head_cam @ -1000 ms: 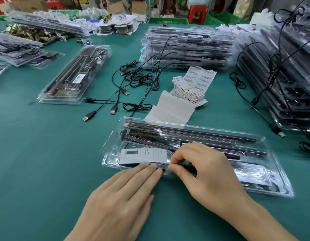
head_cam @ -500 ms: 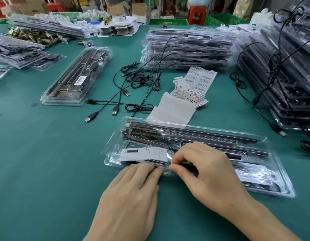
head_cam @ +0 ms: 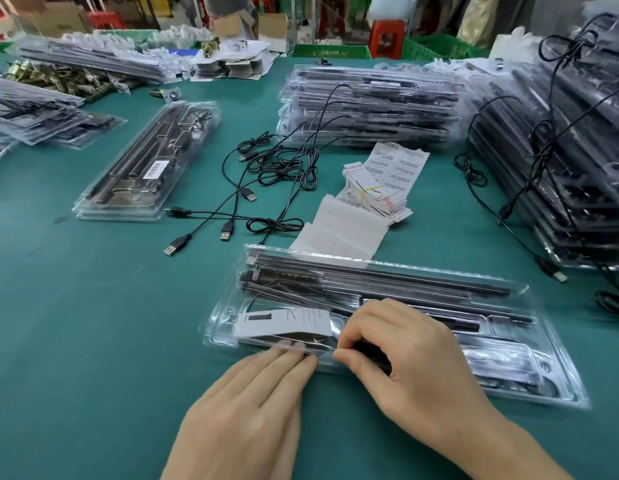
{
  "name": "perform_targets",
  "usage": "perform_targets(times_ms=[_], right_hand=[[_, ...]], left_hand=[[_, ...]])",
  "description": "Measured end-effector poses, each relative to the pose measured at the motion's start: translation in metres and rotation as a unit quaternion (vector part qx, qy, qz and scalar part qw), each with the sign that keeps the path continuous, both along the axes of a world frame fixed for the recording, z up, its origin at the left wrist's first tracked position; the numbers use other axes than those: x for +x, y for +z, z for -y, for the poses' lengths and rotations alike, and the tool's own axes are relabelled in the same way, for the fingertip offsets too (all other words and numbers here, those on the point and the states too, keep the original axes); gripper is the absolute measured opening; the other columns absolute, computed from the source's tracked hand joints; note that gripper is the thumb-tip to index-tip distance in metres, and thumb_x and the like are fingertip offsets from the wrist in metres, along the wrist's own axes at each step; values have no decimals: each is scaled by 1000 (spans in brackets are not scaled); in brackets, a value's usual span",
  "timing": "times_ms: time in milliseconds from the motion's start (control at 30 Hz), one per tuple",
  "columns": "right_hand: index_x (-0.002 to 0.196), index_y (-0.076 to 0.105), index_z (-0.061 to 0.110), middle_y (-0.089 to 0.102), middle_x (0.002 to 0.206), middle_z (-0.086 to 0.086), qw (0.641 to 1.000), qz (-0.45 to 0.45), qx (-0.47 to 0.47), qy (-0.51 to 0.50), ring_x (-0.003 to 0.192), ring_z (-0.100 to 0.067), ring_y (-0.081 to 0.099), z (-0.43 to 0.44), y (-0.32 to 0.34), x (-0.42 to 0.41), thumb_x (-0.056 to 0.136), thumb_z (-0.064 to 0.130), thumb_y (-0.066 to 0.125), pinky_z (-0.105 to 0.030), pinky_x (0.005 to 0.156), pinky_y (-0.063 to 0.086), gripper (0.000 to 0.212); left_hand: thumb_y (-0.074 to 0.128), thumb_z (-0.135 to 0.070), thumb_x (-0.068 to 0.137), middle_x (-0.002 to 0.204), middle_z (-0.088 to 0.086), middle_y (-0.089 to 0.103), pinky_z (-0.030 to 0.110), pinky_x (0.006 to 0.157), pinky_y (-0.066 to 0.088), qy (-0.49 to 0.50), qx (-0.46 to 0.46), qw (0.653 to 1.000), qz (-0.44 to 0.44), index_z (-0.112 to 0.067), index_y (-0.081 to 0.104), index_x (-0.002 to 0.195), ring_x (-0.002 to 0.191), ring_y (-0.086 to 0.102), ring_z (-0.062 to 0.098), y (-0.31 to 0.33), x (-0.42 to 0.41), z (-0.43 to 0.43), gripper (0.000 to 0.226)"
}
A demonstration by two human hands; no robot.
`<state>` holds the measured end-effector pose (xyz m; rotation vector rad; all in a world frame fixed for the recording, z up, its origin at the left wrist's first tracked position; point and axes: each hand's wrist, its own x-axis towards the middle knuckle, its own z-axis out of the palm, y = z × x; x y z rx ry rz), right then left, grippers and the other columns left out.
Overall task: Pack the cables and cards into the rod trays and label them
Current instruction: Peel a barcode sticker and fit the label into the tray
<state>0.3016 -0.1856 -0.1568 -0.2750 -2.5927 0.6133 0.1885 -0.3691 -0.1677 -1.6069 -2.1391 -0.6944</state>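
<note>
Green worktop [head_cam: 93, 323], near edge | left hand [head_cam: 245, 417] now closer, flat on tray [head_cam: 561, 386] rim | right hand [head_cam: 405, 355] pinching rim | card [head_cam: 284, 322] in, likely closing.

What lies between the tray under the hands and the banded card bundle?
A white paper sheet lies there, seen in the head view.

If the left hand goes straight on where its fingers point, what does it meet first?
The tray: fingertips of the left hand already touch its near rim. Beyond that, probably the white card inside.
</note>
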Motion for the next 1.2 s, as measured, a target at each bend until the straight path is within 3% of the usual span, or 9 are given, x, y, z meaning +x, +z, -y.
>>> perform_targets(times_ms=[100,200,467,633,767,900,1033,1133,1200], right_hand=[[83,60,30,57,87,19,1000,0,7,-1,82,-4,54,1,-1,-1,90,31,71,-22,70,45,13],[83,60,30,57,87,19,1000,-2,8,-3,81,-5,55,1,-2,-1,89,30,72,-24,70,46,13],[83,64,30,62,103,22,1000,-9,5,1,94,-2,61,2,-2,0,88,28,73,-22,77,48,11],[83,65,31,63,106,24,1000,-4,4,4,96,-1,61,1,-2,0,89,35,69,-23,76,49,8],[81,67,31,63,108,23,1000,3,1,18,98,0,60,-1,-2,1,86,33,76,-23,77,49,11],[81,66,33,60,114,24,999,29,10,36,102,1,57,-3,-1,2,85,40,75,-23,77,49,12],[82,66,32,59,116,23,997,47,28,49,99,0,54,-3,1,3,85,45,72,-23,74,49,15],[81,66,30,61,113,21,996,52,53,47,98,-4,57,-1,3,2,82,41,79,-25,72,52,17],[80,67,29,64,110,21,995,55,67,47,96,-6,59,0,5,3,79,38,84,-26,71,53,19]], left_hand=[[60,-17,89,111,-14,75,27,88,53,-13,18,1000,17,-22,83,97,105,71,5,4,-8,11,25],[62,-19,87,111,-11,75,31,90,51,-25,1,1000,-19,-20,82,101,102,73,9,3,-15,13,25],[68,-18,85,109,-13,76,31,77,46,-42,-10,995,-89,-26,82,95,84,73,19,3,-24,14,18],[69,-28,91,105,-8,73,32,83,51,-49,-12,998,-47,-27,81,103,93,68,18,15,-45,4,17],[67,-22,92,96,-8,73,33,72,56,-99,-29,993,-54,-28,81,96,85,70,18,13,-46,-9,15],[75,-11,85,87,-6,70,31,65,52,-78,-24,995,-50,-25,81,90,77,67,19,7,-43,-9,16],[77,-14,84,83,-8,68,28,64,51,-60,-13,997,-54,-24,80,86,73,65,16,5,-37,-10,11],[77,-11,83,88,-7,70,28,69,53,-62,-12,996,-58,-22,80,85,81,68,17,4,-36,-10,11],[77,-8,82,103,-5,74,31,78,56,-70,-23,996,-55,-21,79,88,97,71,18,3,-36,-10,14]])
